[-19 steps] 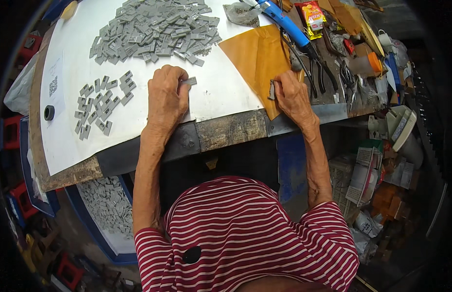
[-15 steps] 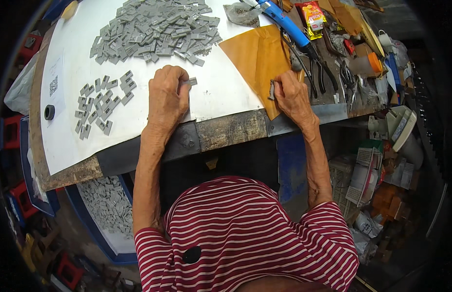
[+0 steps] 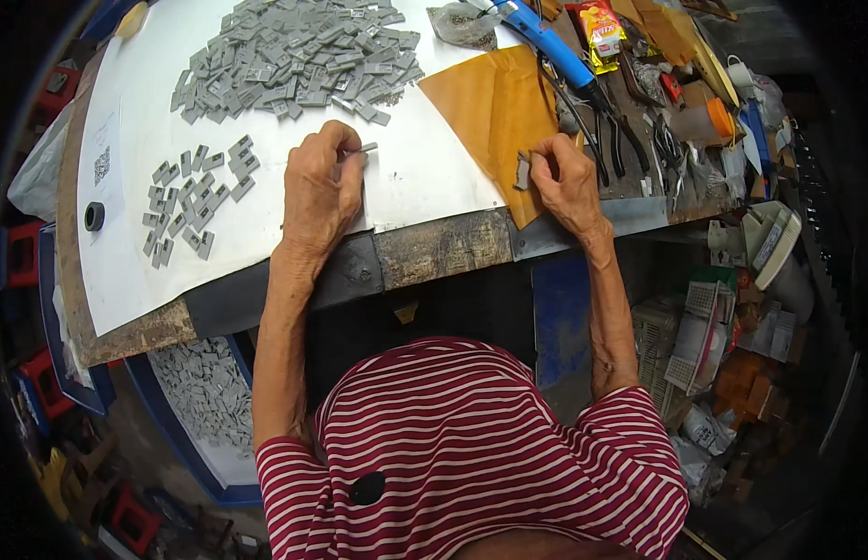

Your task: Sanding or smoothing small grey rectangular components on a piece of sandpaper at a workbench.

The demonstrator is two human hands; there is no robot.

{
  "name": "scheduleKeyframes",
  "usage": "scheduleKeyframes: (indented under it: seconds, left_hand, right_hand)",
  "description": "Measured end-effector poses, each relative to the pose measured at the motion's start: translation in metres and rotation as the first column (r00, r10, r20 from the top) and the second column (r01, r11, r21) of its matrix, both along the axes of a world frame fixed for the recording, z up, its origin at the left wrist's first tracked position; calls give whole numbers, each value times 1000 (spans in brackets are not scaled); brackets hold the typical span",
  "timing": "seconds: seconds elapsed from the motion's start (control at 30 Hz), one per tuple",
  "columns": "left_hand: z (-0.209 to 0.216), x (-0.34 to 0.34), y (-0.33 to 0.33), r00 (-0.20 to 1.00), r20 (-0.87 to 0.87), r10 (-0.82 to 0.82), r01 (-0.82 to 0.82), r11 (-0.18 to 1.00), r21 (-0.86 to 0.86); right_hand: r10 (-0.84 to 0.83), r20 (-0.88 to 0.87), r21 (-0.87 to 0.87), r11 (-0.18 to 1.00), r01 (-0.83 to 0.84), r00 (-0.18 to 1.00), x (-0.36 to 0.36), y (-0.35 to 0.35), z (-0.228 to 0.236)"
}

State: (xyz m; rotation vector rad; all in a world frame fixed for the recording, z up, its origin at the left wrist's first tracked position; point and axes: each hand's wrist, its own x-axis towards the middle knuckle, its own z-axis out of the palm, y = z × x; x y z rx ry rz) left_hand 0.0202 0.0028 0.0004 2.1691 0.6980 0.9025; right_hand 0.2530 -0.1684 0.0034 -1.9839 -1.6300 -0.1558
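My left hand (image 3: 322,187) is closed over the white sheet (image 3: 424,187), pinching a small grey rectangular piece (image 3: 368,147) between thumb and fingertips. Only a thin edge of that piece sticks out; the rest is hidden. Over the brown paper (image 3: 485,103), my right hand (image 3: 568,185) pinches a narrow grey piece (image 3: 522,172) with wider ends, held upright. Left of my left hand lies a loose group of grey rectangular pieces (image 3: 200,201). A large heap of similar pieces (image 3: 294,61) is piled farther back.
A blue-bodied power tool (image 3: 550,42), pliers (image 3: 621,140) and a clear bag of small parts (image 3: 462,26) lie at the back right. A black ring (image 3: 95,216) sits near the left edge. Below the bench stands a blue bin (image 3: 238,495) full of grey pieces.
The piece in my left hand has turned, now showing its thin edge instead of its flat face. My right hand has shifted slightly right and its fingers look rounder, still gripping the narrow piece.
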Motion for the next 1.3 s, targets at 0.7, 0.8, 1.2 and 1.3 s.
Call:
scheduleKeyframes:
  seconds: [0.7,0.8,1.2,1.3]
  left_hand:
    - [5,-2,-15,988,146,-60,125,859,-496]
    - [5,-3,-14,987,142,-73,133,865,-484]
    - [11,-4,-16,993,60,-103,119,891,-438]
    - [8,-3,-16,992,67,-108,126,906,-404]
  right_hand:
    - [-141,-950,-105,985,140,278,-11,11,22]
    - [-226,-822,-159,973,169,522,-7,8,13]
    - [-69,-182,-142,989,43,981,-2,5,7]
    - [-69,-218,-155,987,36,974,0,4,6]
